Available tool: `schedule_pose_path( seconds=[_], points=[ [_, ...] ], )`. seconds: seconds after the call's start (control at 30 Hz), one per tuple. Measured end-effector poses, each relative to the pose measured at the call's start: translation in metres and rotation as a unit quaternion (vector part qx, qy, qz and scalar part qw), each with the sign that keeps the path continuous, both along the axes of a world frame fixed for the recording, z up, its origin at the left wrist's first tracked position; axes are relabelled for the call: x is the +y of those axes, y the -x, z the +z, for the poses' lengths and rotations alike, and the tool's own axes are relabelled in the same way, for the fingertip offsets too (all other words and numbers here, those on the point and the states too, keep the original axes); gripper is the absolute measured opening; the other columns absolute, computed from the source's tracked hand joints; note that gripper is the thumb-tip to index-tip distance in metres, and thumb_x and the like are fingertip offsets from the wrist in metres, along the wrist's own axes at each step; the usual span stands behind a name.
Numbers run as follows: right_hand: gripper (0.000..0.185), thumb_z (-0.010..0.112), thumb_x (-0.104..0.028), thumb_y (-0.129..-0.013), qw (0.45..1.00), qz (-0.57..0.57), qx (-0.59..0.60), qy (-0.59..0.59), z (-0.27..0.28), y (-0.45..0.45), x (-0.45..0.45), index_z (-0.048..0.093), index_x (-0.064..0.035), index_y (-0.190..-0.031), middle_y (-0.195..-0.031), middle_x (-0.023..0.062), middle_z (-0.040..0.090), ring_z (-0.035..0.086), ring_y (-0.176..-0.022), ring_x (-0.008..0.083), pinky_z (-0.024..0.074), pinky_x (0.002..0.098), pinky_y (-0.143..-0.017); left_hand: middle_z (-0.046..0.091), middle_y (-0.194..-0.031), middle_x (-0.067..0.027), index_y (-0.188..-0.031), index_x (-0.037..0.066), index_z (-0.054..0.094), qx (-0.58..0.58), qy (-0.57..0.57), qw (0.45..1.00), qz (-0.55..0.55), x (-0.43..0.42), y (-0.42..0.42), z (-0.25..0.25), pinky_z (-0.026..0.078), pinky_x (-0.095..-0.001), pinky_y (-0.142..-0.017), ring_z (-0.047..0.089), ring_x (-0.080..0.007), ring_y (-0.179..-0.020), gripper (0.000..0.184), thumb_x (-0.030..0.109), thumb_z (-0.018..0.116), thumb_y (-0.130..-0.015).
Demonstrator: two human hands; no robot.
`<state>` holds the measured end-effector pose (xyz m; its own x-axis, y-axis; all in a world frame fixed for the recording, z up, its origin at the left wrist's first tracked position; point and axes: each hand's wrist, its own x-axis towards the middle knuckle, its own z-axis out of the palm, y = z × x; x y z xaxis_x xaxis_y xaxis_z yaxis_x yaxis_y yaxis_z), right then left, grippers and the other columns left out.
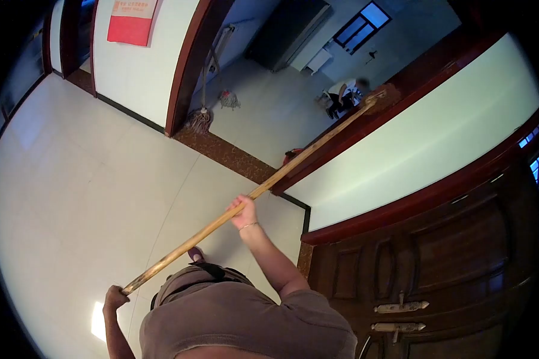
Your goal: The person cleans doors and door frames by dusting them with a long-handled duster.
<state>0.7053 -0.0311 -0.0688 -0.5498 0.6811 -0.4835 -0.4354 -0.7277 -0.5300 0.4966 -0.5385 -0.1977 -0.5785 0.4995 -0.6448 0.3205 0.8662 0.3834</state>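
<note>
A long wooden pole point(212, 226) slants from the lower left to the upper right in the head view. Near its lower end, my left hand point(115, 297) is closed around it. Further up the shaft my right hand point(243, 212), with a thin bracelet at the wrist, grips it too. The pole's far end carries a brownish head point(382, 99), its kind unclear, which appears against the dark red door frame point(413, 72). A shoe point(195, 254) shows below the shaft.
Beyond the doorway a person point(343, 97) sits or crouches. A string mop point(200, 119) leans by the left door frame, with another mop head point(228, 99) behind it. A brown carved door point(437, 257) stands at right. A red-and-white paper point(132, 23) hangs on the wall.
</note>
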Motion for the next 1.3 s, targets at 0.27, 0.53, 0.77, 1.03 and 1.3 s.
schedule_pose_path(
  seconds=[0.27,0.53,0.77,1.03,1.3],
  points=[
    [0.016,0.049,-0.015,-0.078,0.984,0.078,0.007,0.161,-0.062,0.001,-0.106,0.039,-0.0113,-0.066,-0.061,0.0028,0.039,0.041,-0.060,0.0203,0.0376,0.0394,-0.068,0.062,-0.069,-0.0160,-0.064,0.007,0.065,0.139,0.071,0.988,0.002,-0.134,0.004,0.004,0.050,-0.0383,-0.066,0.061,-0.0304,-0.069,0.012,0.013,0.065,-0.053],
    [0.018,0.047,-0.015,-0.080,0.982,0.104,0.003,0.155,-0.051,-0.010,-0.107,0.039,-0.0108,-0.065,-0.063,0.0030,0.039,0.041,-0.062,0.0203,0.0376,0.0389,-0.072,0.062,-0.066,-0.0152,-0.063,0.007,0.065,0.088,0.087,0.992,-0.034,-0.125,-0.007,0.006,0.051,-0.0375,-0.064,0.062,-0.0296,-0.065,0.011,0.015,0.064,-0.056],
    [0.020,0.047,-0.017,-0.079,0.991,0.098,0.009,0.090,0.006,-0.028,-0.071,0.037,-0.0120,-0.062,-0.062,0.0018,0.038,0.040,-0.062,0.0194,0.0375,0.0384,-0.072,0.060,-0.064,-0.0170,-0.059,0.006,0.063,0.145,-0.003,0.989,0.008,-0.077,-0.039,-0.030,0.049,-0.0401,-0.061,0.061,-0.0320,-0.063,0.007,0.013,0.062,-0.057],
    [0.024,0.048,-0.016,-0.076,0.995,0.066,0.050,-0.063,0.121,-0.045,0.017,0.035,-0.0144,-0.056,-0.055,0.0000,0.032,0.036,-0.054,0.0176,0.0369,0.0384,-0.065,0.057,-0.061,-0.0201,-0.060,0.004,0.060,0.151,-0.158,0.976,0.020,0.068,-0.068,0.012,0.047,-0.0421,-0.058,0.057,-0.0380,-0.063,0.012,0.015,0.056,-0.060],
    [0.023,0.050,-0.018,-0.084,0.974,-0.031,-0.032,-0.221,0.273,-0.046,0.110,0.040,-0.0140,-0.064,-0.056,-0.0002,0.037,0.041,-0.053,0.0148,0.0390,0.0339,-0.059,0.059,-0.066,-0.0210,-0.069,0.003,0.062,0.091,-0.245,0.965,0.037,0.216,-0.088,0.103,0.047,-0.0426,-0.061,0.058,-0.0383,-0.067,0.020,0.022,0.060,-0.065]
  ],
)
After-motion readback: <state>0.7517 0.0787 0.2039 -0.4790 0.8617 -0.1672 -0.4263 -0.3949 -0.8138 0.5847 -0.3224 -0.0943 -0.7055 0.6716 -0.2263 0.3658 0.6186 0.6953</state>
